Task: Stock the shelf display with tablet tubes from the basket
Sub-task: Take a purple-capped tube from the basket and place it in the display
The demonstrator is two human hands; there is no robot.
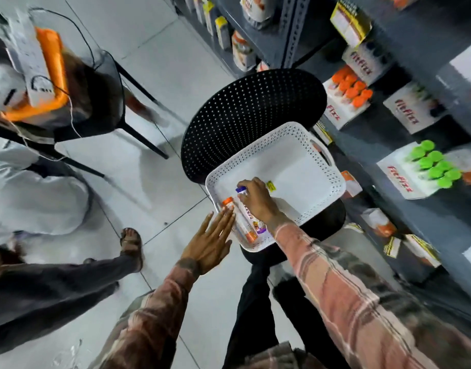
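Head view: a purple-capped tube [245,206] is gripped by the right hand [255,201] inside the basket [319,166]; the left hand [210,242], fingers spread and empty, is held beside it.

white basket [303,137] sits on black chair [245,107].

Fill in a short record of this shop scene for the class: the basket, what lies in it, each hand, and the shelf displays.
basket: white perforated basket resting on a black chair
contents: purple-capped tube and orange-capped tube, lying at the near-left corner; small yellow item
right hand: right hand inside the basket, fingers on the purple-capped tube
left hand: left hand open, flat, at the basket's near-left rim
shelf displays: green-capped tubes and orange-capped display tubes in cartons
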